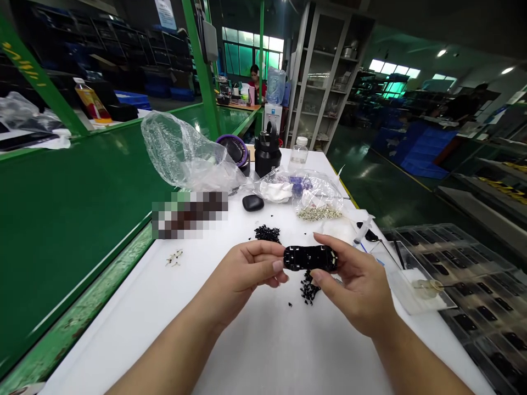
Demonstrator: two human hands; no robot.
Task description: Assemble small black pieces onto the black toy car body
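Between both hands, above the white table, is a black toy car body, its hollow-looking side facing me. My left hand pinches its left end between thumb and fingers. The right end sits in my right hand, thumb below and index finger above, beside a small pale piece on the car. Just behind the hands lies a pile of tiny black parts. A second pile of black parts is under the car, partly hidden by my right hand. Several small pale pieces lie to the left.
A clear bag of pale small parts, a black oval case, a black bottle and a crumpled plastic bag stand farther back. At right are a syringe, a clear tray and compartment trays of black parts.
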